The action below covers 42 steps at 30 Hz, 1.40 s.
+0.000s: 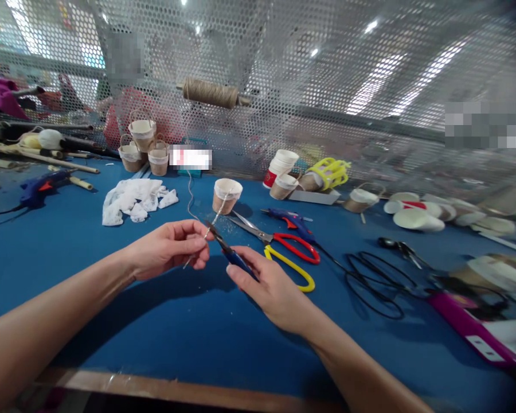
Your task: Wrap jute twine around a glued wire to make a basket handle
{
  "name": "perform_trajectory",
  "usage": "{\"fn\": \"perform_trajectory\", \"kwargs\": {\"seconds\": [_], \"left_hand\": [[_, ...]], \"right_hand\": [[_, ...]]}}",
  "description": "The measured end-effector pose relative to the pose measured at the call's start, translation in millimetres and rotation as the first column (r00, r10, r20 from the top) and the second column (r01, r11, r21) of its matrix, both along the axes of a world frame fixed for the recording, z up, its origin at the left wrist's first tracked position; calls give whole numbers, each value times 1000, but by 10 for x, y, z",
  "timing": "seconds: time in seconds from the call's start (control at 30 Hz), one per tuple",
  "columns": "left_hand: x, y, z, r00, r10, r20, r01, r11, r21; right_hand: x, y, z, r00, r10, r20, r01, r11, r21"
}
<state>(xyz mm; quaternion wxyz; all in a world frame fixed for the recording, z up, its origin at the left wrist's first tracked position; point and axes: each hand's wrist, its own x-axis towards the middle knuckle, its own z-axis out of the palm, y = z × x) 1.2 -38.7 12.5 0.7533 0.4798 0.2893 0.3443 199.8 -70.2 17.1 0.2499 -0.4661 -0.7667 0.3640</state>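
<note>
My left hand (169, 249) pinches a thin, pale twisted cord or wire (218, 214) between thumb and fingers. Its upper end slants up in front of a small brown cup (221, 203) with a white rim, and its lower end pokes out under the fingers. Wrapped around blue-handled pliers (237, 261), my right hand (269, 284) brings their dark jaws against the strand beside my left fingertips. Whether the jaws are closed on it I cannot tell. Large scissors (264, 236) with red and yellow handles lie just past my right hand.
Crumpled white cloth (133, 198) and several stacked, handled cups (143, 137) are at the back left. A blue glue gun (290, 221) lies right of the scissors, its black cable (374, 284) coiled near a purple power strip (473, 327). A twine spool (210, 93) hangs on the mesh.
</note>
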Motion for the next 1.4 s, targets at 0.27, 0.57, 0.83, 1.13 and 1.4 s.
{"fn": "perform_trajectory", "kwargs": {"seconds": [0.27,0.57,0.83,1.13,1.4], "left_hand": [[38,-5,15,971,154,-183,-137,986,100],[-4,11,-2,945,76,-319,-9,978,206],[-5,-3,-15,997,-75,-28,74,996,-47],[15,-56,-34,998,-56,39,57,998,-25],[59,-61,25,999,36,23,-35,999,-18]], "right_hand": [[73,73,-57,992,-115,52,106,983,152],[107,87,17,988,-151,37,140,967,212],[59,26,22,998,-22,64,17,996,83],[42,4,85,997,65,28,-64,996,-55],[54,25,31,997,-12,74,4,995,104]]}}
